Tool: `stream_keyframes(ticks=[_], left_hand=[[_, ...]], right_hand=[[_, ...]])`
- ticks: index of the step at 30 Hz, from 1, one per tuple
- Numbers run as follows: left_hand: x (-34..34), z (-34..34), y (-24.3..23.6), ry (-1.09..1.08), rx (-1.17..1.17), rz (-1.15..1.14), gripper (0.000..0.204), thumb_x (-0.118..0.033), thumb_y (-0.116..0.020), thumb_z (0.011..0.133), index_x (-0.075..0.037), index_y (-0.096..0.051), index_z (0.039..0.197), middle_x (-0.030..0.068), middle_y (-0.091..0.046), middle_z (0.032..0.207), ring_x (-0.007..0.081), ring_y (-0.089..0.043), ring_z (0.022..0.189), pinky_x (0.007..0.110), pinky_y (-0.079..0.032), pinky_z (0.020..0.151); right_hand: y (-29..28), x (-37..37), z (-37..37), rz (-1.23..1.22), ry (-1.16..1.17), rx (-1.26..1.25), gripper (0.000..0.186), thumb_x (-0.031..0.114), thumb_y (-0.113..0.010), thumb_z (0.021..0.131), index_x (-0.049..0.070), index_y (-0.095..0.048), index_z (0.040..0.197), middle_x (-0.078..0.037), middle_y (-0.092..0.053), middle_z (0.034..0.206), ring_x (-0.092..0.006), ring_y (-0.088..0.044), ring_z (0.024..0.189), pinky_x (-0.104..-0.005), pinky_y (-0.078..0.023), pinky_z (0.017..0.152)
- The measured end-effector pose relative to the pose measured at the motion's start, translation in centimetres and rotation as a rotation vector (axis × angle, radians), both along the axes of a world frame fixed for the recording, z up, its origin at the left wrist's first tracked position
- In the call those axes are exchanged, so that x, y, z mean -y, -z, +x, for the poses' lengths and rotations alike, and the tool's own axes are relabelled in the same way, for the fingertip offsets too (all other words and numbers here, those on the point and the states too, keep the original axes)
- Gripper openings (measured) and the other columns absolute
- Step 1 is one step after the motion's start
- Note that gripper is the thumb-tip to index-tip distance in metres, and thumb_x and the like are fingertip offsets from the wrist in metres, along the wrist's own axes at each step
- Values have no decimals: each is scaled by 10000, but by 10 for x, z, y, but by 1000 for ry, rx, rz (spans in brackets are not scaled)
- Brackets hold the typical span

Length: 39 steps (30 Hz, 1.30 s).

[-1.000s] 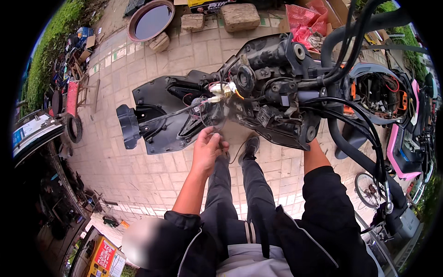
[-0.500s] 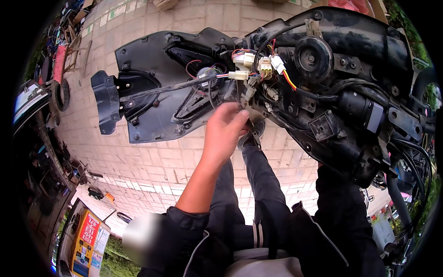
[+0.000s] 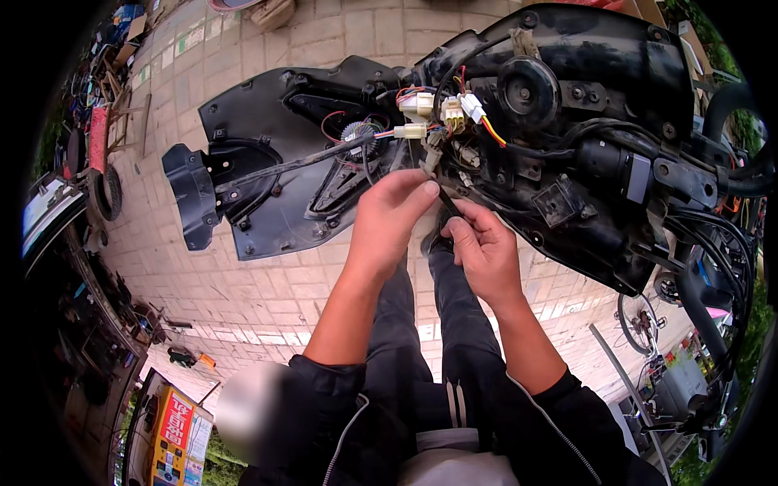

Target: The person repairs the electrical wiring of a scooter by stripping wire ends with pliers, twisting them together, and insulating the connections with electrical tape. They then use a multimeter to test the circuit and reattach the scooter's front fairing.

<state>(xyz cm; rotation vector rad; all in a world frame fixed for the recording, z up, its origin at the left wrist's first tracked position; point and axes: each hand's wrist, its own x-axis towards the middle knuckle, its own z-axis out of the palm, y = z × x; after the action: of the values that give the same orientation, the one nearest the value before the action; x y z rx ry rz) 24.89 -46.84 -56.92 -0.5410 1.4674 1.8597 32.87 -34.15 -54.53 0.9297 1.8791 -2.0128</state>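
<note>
Head view: looking down at two bare hands working under a stripped scooter front.
Ground: square paving bricks, pale grey-brown, matt and a little worn, outdoors; it runs under everything.
Scooter front (image 3: pixel 616 121): the largest thing, a bulky black mass of glossy plastic and dull metal brackets, filling the upper right. All places below are told from it.
Black panel (image 3: pixel 267 154): left of the scooter front and joined to it, a flat moulded plastic shell with ribs, screw holes and a curved cup at its far left end.
Horn (image 3: pixel 519 91): round black disc on the scooter front's upper middle.
Connectors (image 3: pixel 442 113): small white and cream plastic plugs with red, yellow and orange wires, at the scooter front's left edge, just above the hands.
Black strap (image 3: pixel 448 200): thin, dark strip hanging below the connectors at the scooter front's lower left edge, running between both hands.
Left hand (image 3: pixel 389 219): below the connectors, fingers curled, thumb and forefinger pinching the strap's upper part.
Right hand (image 3: pixel 484 251): just below the scooter front's lower edge, fingers closed round the strap's lower end; the two hands nearly touch.
Change: half a second ago only the left hand was at the wiring; the right hand has come out from under the scooter front and joined it.
</note>
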Motion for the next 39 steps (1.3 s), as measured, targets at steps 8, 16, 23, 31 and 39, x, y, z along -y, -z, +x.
stream_keyframes(ticks=[8,16,23,31,39], left_hand=[[-24,-46,26,-485,405,279,536,-400,-664,854,24,-502,1139,126,-570,1047,236,-577,944,372,-473,851],[-24,-52,47,-455,349,536,374,-137,-499,856,-3,-547,1202,96,-621,1071,183,-585,939,325,-455,853],[-21,-51,52,-470,403,590,278,-161,-552,877,-41,-592,1123,51,-630,1034,155,-580,911,311,-452,819],[-28,-57,42,-413,390,476,248,-292,-612,901,-100,-621,1057,14,-635,981,154,-572,854,289,-457,764],[-34,-60,40,-431,388,457,223,-255,-544,934,-105,-618,1082,4,-640,1002,135,-573,893,310,-415,816]], right_hand=[[-8,7,-19,86,68,-10,278,42,-566,906,-52,-537,1166,-6,-589,715,-25,-511,629,-186,-417,569],[-1,18,-35,304,-23,-54,330,-19,-559,887,-26,-546,1217,57,-475,659,9,-414,582,-160,-338,519],[-4,19,-35,449,-47,-70,324,-44,-563,865,-25,-567,1188,54,-480,627,15,-413,559,-161,-332,500],[-5,13,-42,452,-40,-128,328,-53,-582,825,-26,-598,1152,-29,-601,683,-6,-489,582,-187,-405,512],[-1,13,-26,484,-25,-178,319,-57,-580,818,-28,-601,1136,-31,-596,702,-13,-494,577,-187,-396,512]])
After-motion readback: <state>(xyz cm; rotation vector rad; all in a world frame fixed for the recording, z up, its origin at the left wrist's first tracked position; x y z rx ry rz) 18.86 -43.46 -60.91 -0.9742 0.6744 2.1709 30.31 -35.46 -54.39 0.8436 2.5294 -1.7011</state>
